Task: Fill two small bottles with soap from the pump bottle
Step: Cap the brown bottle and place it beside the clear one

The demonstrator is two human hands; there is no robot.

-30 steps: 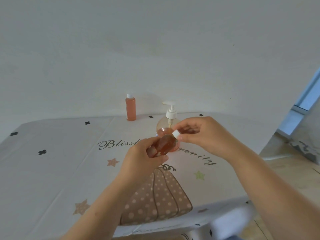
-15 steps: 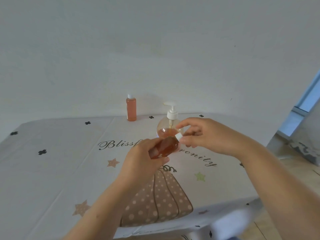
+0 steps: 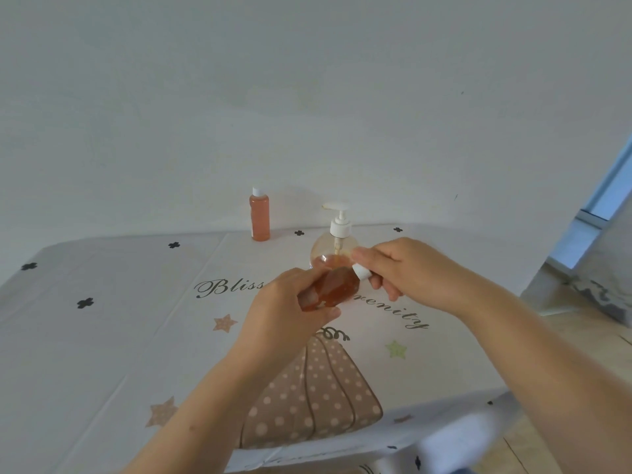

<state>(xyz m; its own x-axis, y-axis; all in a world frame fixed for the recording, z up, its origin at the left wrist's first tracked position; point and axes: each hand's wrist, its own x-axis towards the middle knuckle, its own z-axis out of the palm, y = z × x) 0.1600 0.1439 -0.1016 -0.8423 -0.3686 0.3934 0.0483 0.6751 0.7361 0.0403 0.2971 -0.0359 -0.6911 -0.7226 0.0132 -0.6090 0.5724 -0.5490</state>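
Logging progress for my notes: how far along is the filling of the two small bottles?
Done: one small bottle stands capped by the wall, full of orange soap. In hand: the left hand holds the second small bottle, tilted and also holding soap, while the right hand grips its white cap. Left: finish the cap and set it down. The pump bottle stands behind, soap low.

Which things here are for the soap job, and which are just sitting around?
For the job:
small orange-filled bottle in left hand
its white cap, pinched by right hand
capped orange bottle standing behind
round clear pump bottle

Just there:
pumpkin-print tablecloth
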